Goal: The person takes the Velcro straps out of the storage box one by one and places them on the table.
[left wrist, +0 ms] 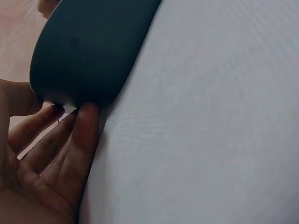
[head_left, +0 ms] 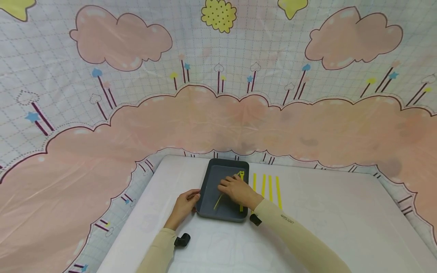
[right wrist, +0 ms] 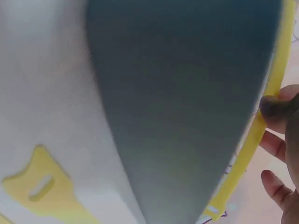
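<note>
A dark grey tray [head_left: 223, 218] stands on the white table. My left hand [head_left: 186, 204] holds its left side; in the left wrist view the fingertips [left wrist: 86, 112] are against the tray's outer wall [left wrist: 88, 51]. Over the tray, my right hand [head_left: 239, 191] pinches a thin yellow plastic strip [head_left: 217, 201] between thumb and fingers. The right wrist view shows this strip bowed, with a small slot near its lower end. Another yellow strip [head_left: 241, 207] with a wider end lies along the tray's right inside.
Several yellow strips [head_left: 270, 187] lie side by side on the table, right of the tray, partly behind the right forearm. One shows a slotted, handle-like end [right wrist: 42, 182]. A patterned cloth backdrop [head_left: 246, 125] rises behind the table [head_left: 327, 223].
</note>
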`<state>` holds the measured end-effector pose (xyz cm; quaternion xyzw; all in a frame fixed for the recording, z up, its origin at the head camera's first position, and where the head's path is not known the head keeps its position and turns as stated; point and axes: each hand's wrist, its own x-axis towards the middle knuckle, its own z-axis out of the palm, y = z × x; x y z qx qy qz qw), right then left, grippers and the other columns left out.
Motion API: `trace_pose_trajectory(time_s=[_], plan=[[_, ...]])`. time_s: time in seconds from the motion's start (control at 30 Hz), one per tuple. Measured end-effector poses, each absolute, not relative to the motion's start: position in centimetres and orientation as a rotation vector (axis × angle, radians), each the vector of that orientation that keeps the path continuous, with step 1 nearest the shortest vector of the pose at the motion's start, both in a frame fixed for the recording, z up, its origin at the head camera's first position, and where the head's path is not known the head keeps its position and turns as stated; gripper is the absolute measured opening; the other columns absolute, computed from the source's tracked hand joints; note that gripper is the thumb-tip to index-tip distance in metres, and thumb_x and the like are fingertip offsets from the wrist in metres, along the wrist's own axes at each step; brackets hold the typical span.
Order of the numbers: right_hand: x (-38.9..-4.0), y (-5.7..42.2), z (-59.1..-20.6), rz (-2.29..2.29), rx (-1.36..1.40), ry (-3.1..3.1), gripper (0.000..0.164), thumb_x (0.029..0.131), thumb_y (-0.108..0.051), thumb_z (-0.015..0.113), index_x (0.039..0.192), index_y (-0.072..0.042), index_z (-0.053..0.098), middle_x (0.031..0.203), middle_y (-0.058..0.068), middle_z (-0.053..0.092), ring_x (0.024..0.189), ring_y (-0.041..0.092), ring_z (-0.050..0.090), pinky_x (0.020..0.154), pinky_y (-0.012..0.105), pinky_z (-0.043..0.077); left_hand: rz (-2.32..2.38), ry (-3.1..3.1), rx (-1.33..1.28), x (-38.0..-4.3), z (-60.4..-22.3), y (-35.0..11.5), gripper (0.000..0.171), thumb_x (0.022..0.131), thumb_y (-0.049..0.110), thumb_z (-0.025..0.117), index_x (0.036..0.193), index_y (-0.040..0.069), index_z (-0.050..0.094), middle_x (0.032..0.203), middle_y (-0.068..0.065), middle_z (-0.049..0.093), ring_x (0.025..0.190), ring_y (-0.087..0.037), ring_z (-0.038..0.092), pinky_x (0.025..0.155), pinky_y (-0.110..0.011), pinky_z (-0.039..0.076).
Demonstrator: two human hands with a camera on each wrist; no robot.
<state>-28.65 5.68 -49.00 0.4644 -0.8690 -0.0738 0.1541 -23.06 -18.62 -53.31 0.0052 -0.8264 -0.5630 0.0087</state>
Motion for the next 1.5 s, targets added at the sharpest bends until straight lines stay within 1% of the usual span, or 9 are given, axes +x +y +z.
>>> trace_pose_trajectory(time_s=[0.23, 0.57, 0.7, 0.83, 0.93, 1.03, 1.13, 1.3, 1.5], plan=[[-28.1, 5.7, -48.1, -0.089, 1.3, -2.471, 0.021, 0.094, -0.014, 0.065, 0.111, -0.025, 0.06, 0.115, -0.008, 0.066, 0.107, 0.015, 0.059, 0.087, 0.035, 0.046, -1.748, -2.582, 0.025, -23.0, -53.2, -18.5, 0.031, 0.097, 0.013, 0.061, 0.126, 0.0, 0.064, 0.121, -0.023, 0.067, 0.099, -0.027, 0.068, 0.059, -0.024, 0.052], [-27.9, 6.5, -47.6, 0.035, 1.256, -2.475, 0.039, 0.074, -0.002, 0.081, 0.102, -0.023, 0.063, 0.103, -0.009, 0.067, 0.1, 0.015, 0.059, 0.085, 0.033, 0.047, -1.758, -2.584, 0.041, -22.9, -53.5, -18.5, 0.032, 0.097, 0.014, 0.062, 0.126, 0.001, 0.065, 0.121, -0.022, 0.068, 0.098, -0.026, 0.068, 0.058, -0.025, 0.052], [-27.8, 6.9, -47.5, 0.046, 1.219, -2.474, 0.04, 0.075, 0.002, 0.079, 0.104, -0.022, 0.066, 0.105, -0.008, 0.069, 0.102, 0.015, 0.061, 0.088, 0.036, 0.048, -1.764, -2.58, 0.047, -22.9, -53.5, -18.5, 0.032, 0.097, 0.016, 0.062, 0.126, 0.001, 0.064, 0.121, -0.022, 0.068, 0.094, -0.025, 0.068, 0.057, -0.024, 0.051], [-27.8, 7.4, -47.4, 0.116, 1.185, -2.497, 0.037, 0.08, 0.003, 0.075, 0.107, -0.022, 0.068, 0.108, -0.007, 0.07, 0.104, 0.016, 0.063, 0.097, 0.043, 0.05, -1.779, -2.573, 0.054, -22.8, -53.3, -18.6, 0.033, 0.097, 0.016, 0.062, 0.126, 0.001, 0.064, 0.12, -0.023, 0.068, 0.091, -0.024, 0.068, 0.056, -0.025, 0.051], [-27.8, 7.7, -47.4, 0.179, 1.175, -2.504, 0.033, 0.085, 0.003, 0.07, 0.107, -0.021, 0.068, 0.106, -0.006, 0.069, 0.102, 0.015, 0.064, 0.098, 0.04, 0.051, -1.764, -2.583, 0.053, -22.7, -53.3, -18.5, 0.032, 0.097, 0.016, 0.062, 0.126, 0.001, 0.064, 0.119, -0.022, 0.068, 0.091, -0.023, 0.068, 0.056, -0.024, 0.05], [-27.8, 8.0, -47.3, 0.238, 1.163, -2.504, 0.03, 0.085, 0.004, 0.07, 0.106, -0.019, 0.069, 0.101, -0.004, 0.067, 0.096, 0.014, 0.063, 0.092, 0.033, 0.051, -1.759, -2.581, 0.049, -22.8, -53.4, -18.5, 0.032, 0.097, 0.015, 0.062, 0.126, 0.001, 0.064, 0.119, -0.022, 0.069, 0.091, -0.023, 0.068, 0.056, -0.024, 0.051], [-27.7, 8.3, -47.1, 0.301, 1.141, -2.503, 0.025, 0.086, 0.001, 0.072, 0.103, -0.017, 0.071, 0.098, -0.003, 0.066, 0.091, 0.014, 0.062, 0.086, 0.03, 0.051, -1.766, -2.571, 0.041, -22.9, -53.5, -18.5, 0.032, 0.097, 0.014, 0.062, 0.126, 0.0, 0.064, 0.119, -0.023, 0.069, 0.091, -0.023, 0.068, 0.056, -0.025, 0.051], [-27.7, 8.9, -47.1, 0.398, 1.097, -2.483, 0.014, 0.089, -0.008, 0.072, 0.1, -0.016, 0.072, 0.094, -0.003, 0.067, 0.085, 0.013, 0.062, 0.079, 0.03, 0.051, -1.786, -2.557, 0.035, -23.0, -53.5, -18.6, 0.032, 0.097, 0.013, 0.062, 0.125, 0.0, 0.065, 0.119, -0.023, 0.068, 0.092, -0.023, 0.068, 0.056, -0.024, 0.051], [-27.6, 9.5, -47.2, 0.517, 1.032, -2.504, 0.01, 0.089, -0.01, 0.072, 0.098, -0.015, 0.071, 0.089, -0.004, 0.066, 0.08, 0.012, 0.061, 0.078, 0.031, 0.052, -1.793, -2.553, 0.03, -23.1, -53.5, -18.6, 0.032, 0.096, 0.014, 0.063, 0.125, 0.001, 0.065, 0.12, -0.023, 0.068, 0.094, -0.024, 0.068, 0.057, -0.024, 0.051]])
